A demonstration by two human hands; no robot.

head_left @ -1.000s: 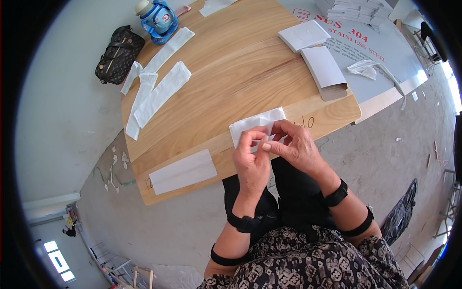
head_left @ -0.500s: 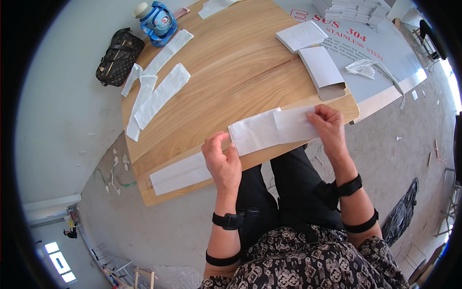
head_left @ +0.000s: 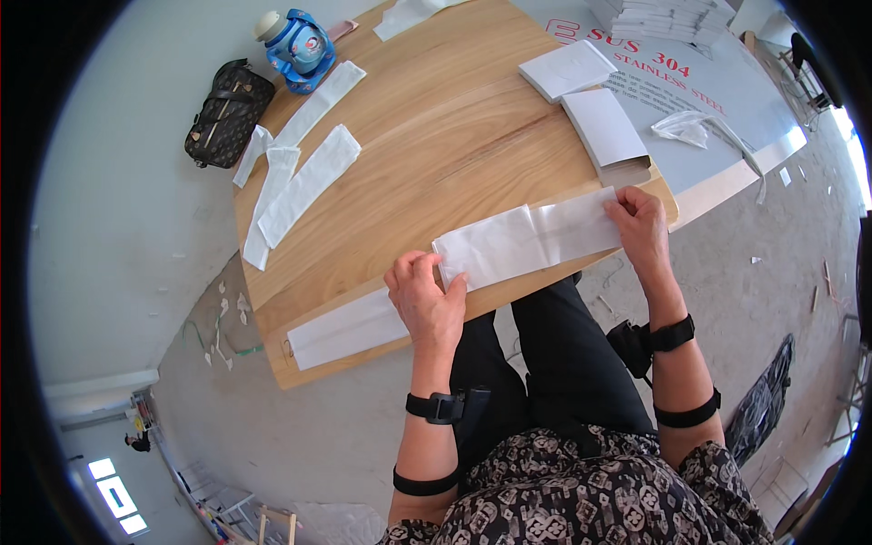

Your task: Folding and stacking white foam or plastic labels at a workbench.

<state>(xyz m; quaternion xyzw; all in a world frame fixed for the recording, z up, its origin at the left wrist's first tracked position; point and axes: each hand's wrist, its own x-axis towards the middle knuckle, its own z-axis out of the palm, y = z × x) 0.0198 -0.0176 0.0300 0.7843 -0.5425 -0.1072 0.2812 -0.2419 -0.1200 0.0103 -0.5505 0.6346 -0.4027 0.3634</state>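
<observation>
A long white folded strip (head_left: 486, 245), thin like paper or soft film, lies along the table's near edge. At its right end, my right hand (head_left: 641, 227) pinches the corner between thumb and fingers. The part nearest that hand is a thinner, single-looking layer (head_left: 577, 227). My left hand (head_left: 425, 300) grips the strip's left end, thumb on top and curled fingers against the edge. Underneath what that palm covers, a second white strip (head_left: 350, 329) runs left to the table's near-left corner.
Several white strips (head_left: 309, 182) lie on the wooden table (head_left: 427, 118) at far left, near a dark patterned bag (head_left: 229, 113) and a blue bottle (head_left: 304, 54). Two white boxes (head_left: 604, 127) (head_left: 568, 70) sit at the right. Beyond them is a grey sheet (head_left: 727, 100) with clear plastic (head_left: 681, 129).
My right hand has moved right and slightly away, drawing the strip's right part out longer and flatter. My left hand has shifted slightly right, its thumb now over the strip's near-left corner.
</observation>
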